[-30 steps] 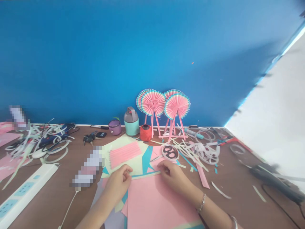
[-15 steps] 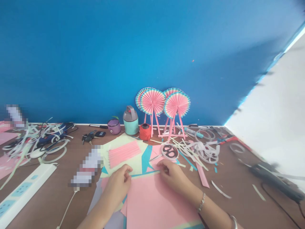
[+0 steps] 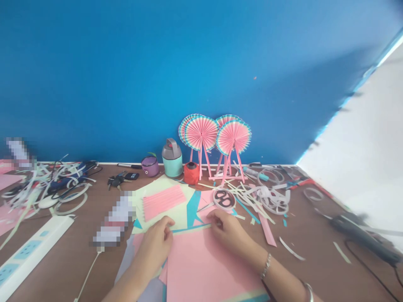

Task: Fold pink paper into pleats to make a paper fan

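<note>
A large pink paper sheet (image 3: 204,264) lies on the brown table in front of me. My left hand (image 3: 155,245) pinches its far edge at the left, fingers closed on the paper. My right hand (image 3: 228,230) presses and pinches the same far edge at the right. Beyond the edge lie a pale yellow sheet (image 3: 176,214), a teal sheet (image 3: 193,207) and a bundle of pink paper strips (image 3: 163,200). A tape roll with scissors (image 3: 224,198) sits just past my right hand.
Pink pleated paper fans (image 3: 217,138) stand against the blue wall, beside a red thread spool (image 3: 191,173), a teal jar (image 3: 172,159) and a purple pot (image 3: 150,166). Paper scraps (image 3: 267,197) clutter the right; a white power strip (image 3: 28,256) and tape rings (image 3: 67,199) lie left; a glue gun (image 3: 362,239) at the far right.
Both hands stay on the pink sheet's far edge; the view has shifted slightly, with the hands barely moved.
</note>
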`<action>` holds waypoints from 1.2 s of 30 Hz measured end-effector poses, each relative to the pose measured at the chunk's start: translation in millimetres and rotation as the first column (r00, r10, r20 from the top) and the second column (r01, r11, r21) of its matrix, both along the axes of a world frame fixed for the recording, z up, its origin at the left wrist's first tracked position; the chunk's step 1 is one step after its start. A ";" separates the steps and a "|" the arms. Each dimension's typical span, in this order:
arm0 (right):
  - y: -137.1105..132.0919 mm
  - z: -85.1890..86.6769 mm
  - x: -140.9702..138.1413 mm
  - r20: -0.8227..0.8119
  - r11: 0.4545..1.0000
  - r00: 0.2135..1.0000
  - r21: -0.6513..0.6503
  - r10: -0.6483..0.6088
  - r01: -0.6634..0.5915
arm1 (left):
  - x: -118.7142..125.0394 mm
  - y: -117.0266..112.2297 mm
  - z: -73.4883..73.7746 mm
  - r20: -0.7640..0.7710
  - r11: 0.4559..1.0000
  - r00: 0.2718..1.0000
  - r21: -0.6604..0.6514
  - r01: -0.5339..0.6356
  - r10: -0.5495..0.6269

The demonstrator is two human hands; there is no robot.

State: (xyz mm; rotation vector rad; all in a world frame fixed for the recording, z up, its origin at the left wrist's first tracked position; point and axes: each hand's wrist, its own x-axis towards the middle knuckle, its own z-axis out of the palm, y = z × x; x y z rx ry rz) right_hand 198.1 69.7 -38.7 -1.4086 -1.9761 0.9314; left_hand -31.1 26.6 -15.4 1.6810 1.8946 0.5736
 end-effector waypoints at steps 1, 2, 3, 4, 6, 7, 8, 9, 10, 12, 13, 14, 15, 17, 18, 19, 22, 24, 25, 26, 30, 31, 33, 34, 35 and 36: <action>-0.2 1.1 -0.1 0.001 1.000 1.000 0.001 0.000 0.000 | 0.1 0.0 0.3 -0.004 1.000 1.000 -0.006 -0.003 0.003; -0.3 2.2 -0.2 0.003 1.000 1.000 0.004 -0.002 0.002 | 0.2 0.0 0.6 -0.008 1.000 1.000 -0.012 -0.005 0.005; -0.5 3.3 -0.4 0.006 1.000 1.000 0.004 -0.003 0.003 | 0.4 0.0 0.7 -0.012 1.000 1.000 -0.017 -0.005 0.005; -0.5 4.1 -0.7 0.011 1.000 1.000 -0.001 -0.003 0.003 | 0.5 0.1 0.6 -0.015 1.000 1.000 -0.021 -0.007 0.007; -0.8 5.4 -1.4 0.015 1.000 1.000 -0.014 -0.003 0.003 | 0.3 0.4 -0.1 -0.014 1.000 1.000 -0.014 -0.014 0.013; -1.0 5.9 -1.7 0.010 1.000 1.000 -0.020 -0.005 0.005 | -0.2 0.6 -0.8 -0.008 1.000 1.000 0.000 -0.021 0.021; -1.4 6.4 -2.1 0.001 1.000 1.000 -0.027 -0.008 0.008 | -1.1 0.9 -1.7 0.003 0.999 1.000 0.016 -0.029 0.029; -1.9 7.2 -2.6 -0.010 0.999 1.000 -0.034 -0.013 0.012 | -2.5 1.3 -2.7 0.017 0.999 0.999 0.029 -0.035 0.035; -2.4 8.2 -3.1 -0.022 0.999 1.000 -0.043 -0.016 0.015 | -4.2 1.8 -3.7 0.034 0.999 0.999 0.035 -0.038 0.037; -3.6 11.4 -4.0 -0.034 0.998 0.999 -0.063 -0.022 0.020 | -8.8 2.9 -5.4 0.079 0.999 0.996 0.019 -0.038 0.037; -4.0 13.3 -4.3 -0.032 0.997 0.999 -0.071 -0.024 0.022 | -11.1 3.4 -5.6 0.104 0.999 0.994 0.002 -0.035 0.035; -4.3 15.2 -4.6 -0.026 0.997 0.999 -0.075 -0.028 0.026 | -13.3 3.5 -5.4 0.120 0.999 0.992 -0.009 -0.034 0.035; -4.5 16.7 -4.6 -0.016 0.997 0.999 -0.078 -0.031 0.030 | -14.9 3.2 -4.4 0.118 0.999 0.992 -0.003 -0.041 0.041; -4.2 17.8 -4.2 0.006 0.997 1.000 -0.072 -0.030 0.031 | -15.5 1.2 -0.8 0.059 0.996 0.997 0.069 -0.059 0.055; -3.8 17.1 -3.8 0.014 0.998 1.000 -0.064 -0.027 0.028 | -14.1 -0.8 1.4 0.017 0.990 0.998 0.131 -0.054 0.053; -3.3 15.5 -3.2 0.014 0.998 1.000 -0.054 -0.022 0.023 | -11.7 -3.2 3.5 -0.023 0.978 0.999 0.208 -0.035 0.040; -1.9 7.4 -1.3 -0.008 0.999 1.000 -0.040 -0.021 0.021 | 0.1 -12.9 5.7 -0.087 0.901 0.988 0.406 0.152 -0.127; -1.0 1.9 -0.2 -0.025 0.999 0.999 -0.049 -0.023 0.022 | 8.8 -19.1 2.2 -0.170 0.813 0.938 0.467 0.347 -0.303; -0.6 -0.1 0.3 -0.031 0.999 0.999 -0.049 -0.023 0.021 | 12.5 -21.6 -0.7 -0.223 0.773 0.901 0.462 0.434 -0.372; -0.2 -1.5 0.7 -0.036 0.999 0.999 -0.043 -0.020 0.018 | 15.6 -23.6 -3.9 -0.281 0.746 0.867 0.442 0.498 -0.412; 0.5 -1.8 1.5 -0.042 1.000 0.999 -0.003 -0.001 0.001 | 21.7 -26.7 -13.9 -0.482 0.752 0.763 0.276 0.598 -0.430; 0.4 -1.2 1.5 -0.040 1.000 0.999 0.003 0.003 -0.003 | 22.1 -26.9 -15.0 -0.519 0.765 0.742 0.233 0.601 -0.424; 0.1 0.4 1.1 -0.031 1.000 0.999 0.016 0.008 -0.008 | 22.6 -27.1 -16.5 -0.578 0.780 0.707 0.182 0.599 -0.408; -0.1 1.2 0.7 -0.026 1.000 1.000 0.021 0.009 -0.008 | 22.8 -27.2 -17.2 -0.602 0.782 0.692 0.172 0.599 -0.398; -0.3 2.0 0.3 -0.021 1.000 1.000 0.024 0.010 -0.009 | 23.2 -27.3 -18.2 -0.622 0.782 0.681 0.171 0.600 -0.386; -0.6 2.7 -0.2 -0.016 1.000 1.000 0.023 0.008 -0.007 | 23.8 -27.3 -19.8 -0.640 0.782 0.672 0.174 0.599 -0.373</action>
